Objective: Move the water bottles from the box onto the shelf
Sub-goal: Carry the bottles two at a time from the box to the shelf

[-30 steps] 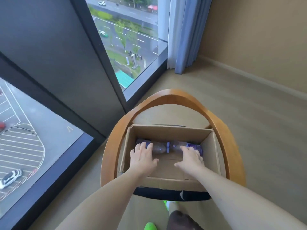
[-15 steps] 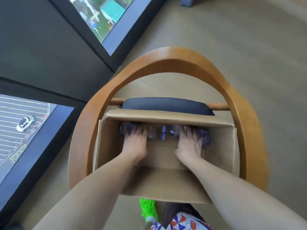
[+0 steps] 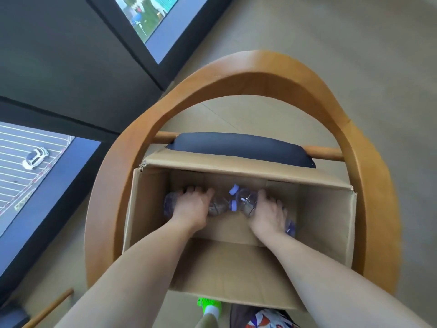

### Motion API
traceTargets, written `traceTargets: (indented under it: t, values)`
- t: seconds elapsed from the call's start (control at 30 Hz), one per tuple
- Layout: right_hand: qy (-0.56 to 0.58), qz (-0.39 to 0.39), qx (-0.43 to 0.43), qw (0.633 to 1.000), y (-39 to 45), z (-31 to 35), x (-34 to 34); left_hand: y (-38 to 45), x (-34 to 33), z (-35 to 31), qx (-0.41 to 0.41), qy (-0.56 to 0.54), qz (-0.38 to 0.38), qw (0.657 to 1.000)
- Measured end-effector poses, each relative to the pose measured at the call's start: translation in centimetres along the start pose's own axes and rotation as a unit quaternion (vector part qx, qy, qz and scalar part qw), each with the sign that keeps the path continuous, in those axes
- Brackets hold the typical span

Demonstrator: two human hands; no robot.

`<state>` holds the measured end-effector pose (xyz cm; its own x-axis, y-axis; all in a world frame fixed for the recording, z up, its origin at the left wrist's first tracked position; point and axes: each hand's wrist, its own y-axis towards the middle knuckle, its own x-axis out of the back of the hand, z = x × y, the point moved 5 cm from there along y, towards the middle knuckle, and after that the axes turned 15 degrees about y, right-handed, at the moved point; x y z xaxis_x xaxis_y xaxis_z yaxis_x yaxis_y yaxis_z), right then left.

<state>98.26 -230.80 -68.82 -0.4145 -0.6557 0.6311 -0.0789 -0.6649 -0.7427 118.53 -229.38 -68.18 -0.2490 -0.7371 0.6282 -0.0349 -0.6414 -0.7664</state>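
An open cardboard box (image 3: 326, 209) rests on a wooden chair. Clear water bottles with purple caps and labels lie on their sides at its bottom. My left hand (image 3: 191, 207) is wrapped over the left bottle (image 3: 216, 207), whose purple base shows to the left of my fingers. My right hand (image 3: 269, 214) grips the right bottle (image 3: 246, 201), which is tilted with its cap end raised toward the middle. Another purple cap (image 3: 234, 189) shows just behind. No shelf is in view.
The chair's curved wooden frame (image 3: 260, 76) rings the box, with a dark padded backrest (image 3: 238, 146) just behind it. Dark window frames and glass (image 3: 35, 166) stand to the left. Beige floor lies to the right. My green shoe (image 3: 209, 305) shows below the box.
My view has tipped down over the box. Both hands have closed around the bottles, and the right bottle's cap end has lifted.
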Motion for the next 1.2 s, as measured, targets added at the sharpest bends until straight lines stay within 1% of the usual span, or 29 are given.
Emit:
traceTargets:
  t: [0.07,0.1,0.13,0.2,0.3,0.47,0.6,0.7,0.73,0.8,0.93,1.1,1.2]
  values:
    - [0.083,0.004,-0.023,0.996,-0.4,0.5,0.2,-1.0,-0.3,0.3,0.045,-0.107,0.021,0.993]
    - [0.109,0.008,-0.026,0.994,-0.8,0.9,0.4,-1.7,-0.4,0.4,0.066,-0.169,0.028,0.983]
    - [0.125,0.012,-0.023,0.992,-1.2,1.3,0.7,-2.5,-0.5,0.6,0.082,-0.221,0.032,0.971]
    - [0.137,0.017,-0.008,0.990,-2.2,2.3,1.5,-4.1,-0.1,1.3,0.103,-0.289,0.028,0.951]
    - [0.139,0.014,0.012,0.990,-4.5,4.1,3.3,-6.7,2.0,2.9,0.113,-0.341,0.010,0.933]
    - [0.133,-0.001,0.068,0.989,-9.9,8.4,6.8,-13.0,5.1,6.0,0.114,-0.383,-0.012,0.916]
    - [0.121,-0.014,0.137,0.983,-15.1,13.2,9.7,-19.7,7.8,8.7,0.145,-0.455,-0.069,0.876]
    - [0.123,-0.027,0.197,0.972,-19.8,17.3,11.1,-25.6,9.3,11.4,0.177,-0.472,-0.124,0.855]
    - [0.123,-0.030,0.218,0.968,-21.5,18.5,11.3,-27.8,9.4,12.3,0.196,-0.484,-0.140,0.841]
    - [0.122,-0.036,0.268,0.955,-25.3,20.9,11.1,-32.3,9.1,13.9,0.236,-0.531,-0.164,0.797]
    - [0.099,-0.009,0.373,0.922,-33.4,25.1,8.7,-42.2,6.1,16.1,0.284,-0.643,-0.223,0.676]
    - [0.086,0.051,0.484,0.869,-45.4,29.3,3.4,-55.2,-0.7,18.0,0.336,-0.701,-0.329,0.535]
    - [0.078,0.085,0.545,0.830,-53.0,30.7,-0.7,-63.7,-5.7,17.5,0.386,-0.706,-0.367,0.467]
